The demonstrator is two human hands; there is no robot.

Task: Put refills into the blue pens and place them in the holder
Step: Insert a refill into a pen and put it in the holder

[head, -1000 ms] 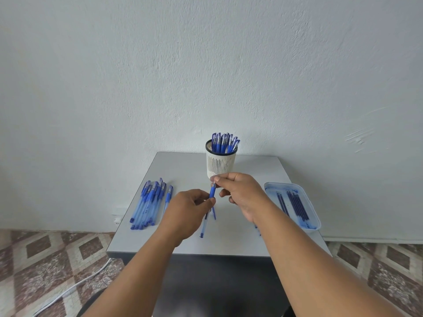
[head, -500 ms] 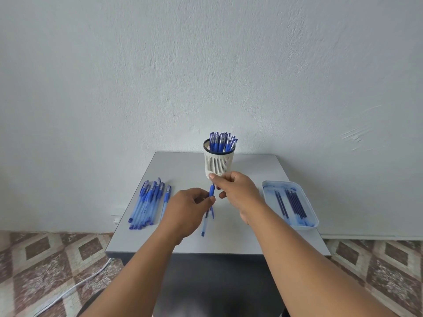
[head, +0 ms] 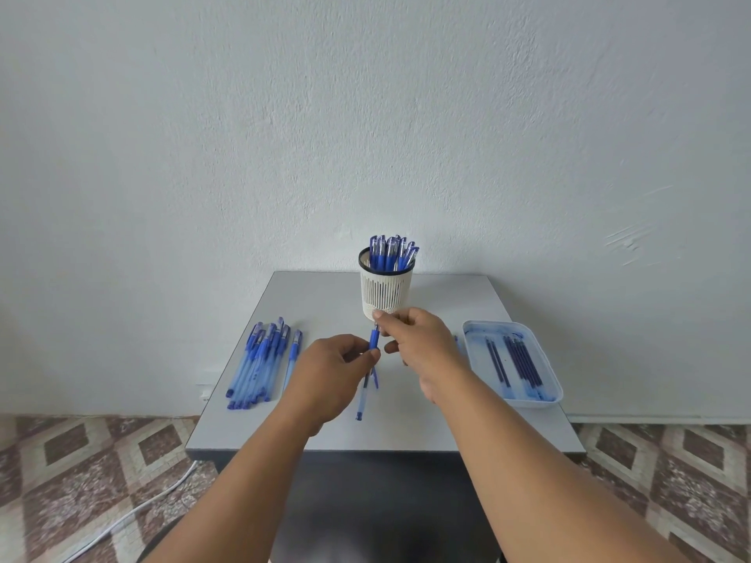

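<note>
Little has shifted since a moment ago: both hands stay together over the middle of the bench, working the same pen, with the right hand's fingertips drawn slightly nearer the foot of the holder. The left hand curls its fingers and thumb round the pen, whose clear barrel slants down below the hand toward the near edge of the bench and ends in a blue tip. The right hand pinches the upper end of that pen between thumb and forefinger, just in front of the holder. Whether a refill is already inside the barrel cannot be told. The holder, a white slotted cup with a dark rim, stands near the far edge of the bench at its middle and is packed with upright blue pens. A loose row of blue pens lies beside the left edge. A pale tray sits at the right edge with dark blue refills lying in it. A white cable runs over the patterned floor below the near left corner.
</note>
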